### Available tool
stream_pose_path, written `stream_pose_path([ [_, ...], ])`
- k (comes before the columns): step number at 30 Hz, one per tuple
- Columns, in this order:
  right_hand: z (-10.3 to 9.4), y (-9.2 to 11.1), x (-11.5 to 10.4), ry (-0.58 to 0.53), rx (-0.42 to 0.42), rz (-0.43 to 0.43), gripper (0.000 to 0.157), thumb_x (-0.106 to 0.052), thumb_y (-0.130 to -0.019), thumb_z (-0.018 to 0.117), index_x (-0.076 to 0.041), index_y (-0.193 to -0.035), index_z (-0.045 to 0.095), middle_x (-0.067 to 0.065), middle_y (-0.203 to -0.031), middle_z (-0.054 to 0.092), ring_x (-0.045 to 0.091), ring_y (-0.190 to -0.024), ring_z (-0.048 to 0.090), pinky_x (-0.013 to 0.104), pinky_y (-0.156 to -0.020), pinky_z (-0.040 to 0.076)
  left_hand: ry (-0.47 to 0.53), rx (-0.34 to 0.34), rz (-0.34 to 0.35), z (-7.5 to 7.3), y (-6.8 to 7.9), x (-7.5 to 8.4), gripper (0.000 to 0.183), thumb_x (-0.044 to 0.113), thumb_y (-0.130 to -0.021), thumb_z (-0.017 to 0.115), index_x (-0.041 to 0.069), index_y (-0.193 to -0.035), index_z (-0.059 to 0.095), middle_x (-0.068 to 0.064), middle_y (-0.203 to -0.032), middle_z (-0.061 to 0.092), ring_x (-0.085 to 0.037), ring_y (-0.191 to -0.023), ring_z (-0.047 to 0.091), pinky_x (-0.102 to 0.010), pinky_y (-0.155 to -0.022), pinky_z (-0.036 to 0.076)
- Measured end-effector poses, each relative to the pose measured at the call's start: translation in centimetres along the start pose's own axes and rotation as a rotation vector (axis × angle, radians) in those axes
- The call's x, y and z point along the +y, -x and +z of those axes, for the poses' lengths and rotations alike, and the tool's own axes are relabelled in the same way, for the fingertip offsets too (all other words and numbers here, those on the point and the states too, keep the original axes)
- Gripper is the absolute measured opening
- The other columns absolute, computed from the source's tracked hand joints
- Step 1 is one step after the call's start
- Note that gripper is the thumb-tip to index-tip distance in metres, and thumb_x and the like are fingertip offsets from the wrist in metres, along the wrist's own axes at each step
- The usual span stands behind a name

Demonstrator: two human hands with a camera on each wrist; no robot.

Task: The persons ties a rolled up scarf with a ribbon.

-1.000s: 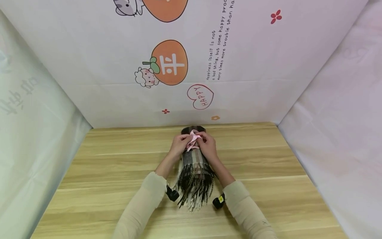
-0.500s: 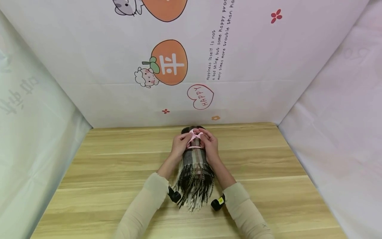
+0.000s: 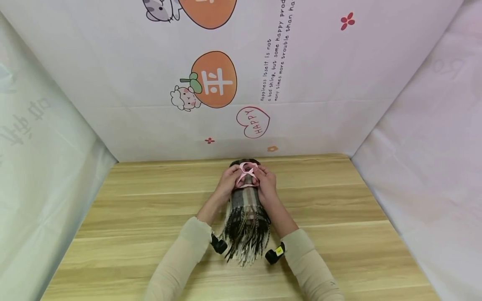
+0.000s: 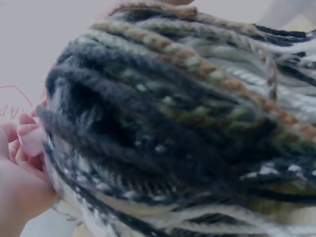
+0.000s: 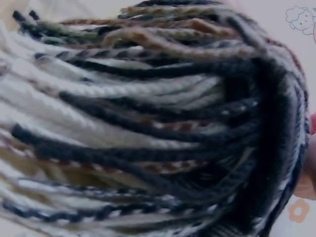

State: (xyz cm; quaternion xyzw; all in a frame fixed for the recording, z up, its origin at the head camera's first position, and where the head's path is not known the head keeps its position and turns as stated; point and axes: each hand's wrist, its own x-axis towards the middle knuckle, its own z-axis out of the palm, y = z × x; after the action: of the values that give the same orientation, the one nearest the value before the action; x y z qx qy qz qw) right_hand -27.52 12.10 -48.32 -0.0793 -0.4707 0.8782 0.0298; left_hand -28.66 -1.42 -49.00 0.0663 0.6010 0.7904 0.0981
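A rolled plaid scarf point(image 3: 244, 198) in grey, black and brown lies lengthwise on the table, its fringe point(image 3: 246, 238) towards the person. Round its far half runs a pink ribbon point(image 3: 248, 172), crossed on top with a loop standing up. From the left, my left hand point(image 3: 227, 180) pinches the ribbon between thumb and fingers. My right hand point(image 3: 267, 184) pinches it on the other side. Fringe strands point(image 4: 148, 113) fill the left wrist view, with part of the left hand point(image 4: 22, 190) at its edge. In the right wrist view, strands point(image 5: 148, 123) hide most of the right hand point(image 5: 311, 170).
The wood-grain table point(image 3: 150, 217) extends on both sides of the scarf. A white printed backdrop point(image 3: 308, 92) rises just behind the scarf's far end. White sheets hang at the left point(image 3: 37, 138) and right point(image 3: 425, 138). Small black devices point(image 3: 218, 243) sit at both wrists.
The pink ribbon, bunched between my fingertips a second ago, is now spread wider with a rounder loop. My right hand has shifted slightly right. The scarf stays in place.
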Motion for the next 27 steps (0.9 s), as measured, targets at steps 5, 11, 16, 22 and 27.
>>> stream_pose_path([
  [5, -0.1, 0.0, -0.3, -0.005, -0.015, 0.065, 0.009, -0.007, -0.093, 0.056, -0.007, -0.084, 0.06, -0.002, -0.072, 0.064, 0.006, -0.046, 0.042, 0.015, -0.042, 0.03, 0.01, -0.055, 0.019, 0.7, 0.2, 0.4, 0.02, 0.013, -0.1, 0.038, 0.005, -0.084, 0.046, -0.004, -0.062, 0.041, -0.009, -0.046, 0.03, -0.02, -0.044, 0.026],
  [11, -0.1, 0.1, -0.6, -0.016, -0.026, 0.098, 0.015, -0.011, -0.098, 0.046, -0.007, -0.086, 0.054, -0.002, -0.072, 0.066, 0.003, -0.043, 0.034, 0.015, -0.042, 0.026, -0.018, -0.114, 0.057, 1.1, 0.4, 0.4, 0.026, 0.022, -0.103, 0.031, 0.004, -0.092, 0.046, -0.005, -0.062, 0.036, -0.009, -0.046, 0.028, -0.019, -0.046, 0.026],
  [16, -0.2, 0.2, -0.5, -0.035, -0.06, 0.112, 0.016, -0.012, -0.1, 0.04, -0.005, -0.098, 0.054, -0.003, -0.078, 0.069, 0.004, -0.042, 0.034, 0.015, -0.042, 0.028, -0.036, -0.123, 0.076, 0.9, 0.4, 0.2, 0.03, 0.03, -0.102, 0.033, 0.005, -0.09, 0.043, -0.003, -0.061, 0.036, -0.008, -0.047, 0.03, -0.019, -0.046, 0.027],
  [22, -0.4, 0.1, -0.6, -0.081, -0.105, 0.118, 0.022, -0.015, -0.099, 0.044, -0.007, -0.096, 0.065, -0.002, -0.085, 0.071, 0.003, -0.043, 0.037, 0.014, -0.042, 0.031, -0.031, -0.165, 0.065, 1.0, 0.4, 0.4, 0.033, 0.029, -0.102, 0.029, 0.005, -0.08, 0.036, -0.004, -0.06, 0.031, -0.01, -0.047, 0.027, -0.021, -0.046, 0.025],
  [27, -0.5, 0.1, -0.7, -0.135, -0.138, 0.097, 0.014, -0.012, -0.097, 0.048, -0.011, -0.093, 0.061, -0.002, -0.084, 0.07, 0.003, -0.045, 0.039, 0.015, -0.045, 0.032, -0.031, -0.227, 0.047, 1.3, 0.7, 1.3, 0.028, 0.016, -0.104, 0.026, 0.005, -0.078, 0.033, -0.003, -0.06, 0.026, -0.013, -0.049, 0.024, -0.024, -0.047, 0.022],
])
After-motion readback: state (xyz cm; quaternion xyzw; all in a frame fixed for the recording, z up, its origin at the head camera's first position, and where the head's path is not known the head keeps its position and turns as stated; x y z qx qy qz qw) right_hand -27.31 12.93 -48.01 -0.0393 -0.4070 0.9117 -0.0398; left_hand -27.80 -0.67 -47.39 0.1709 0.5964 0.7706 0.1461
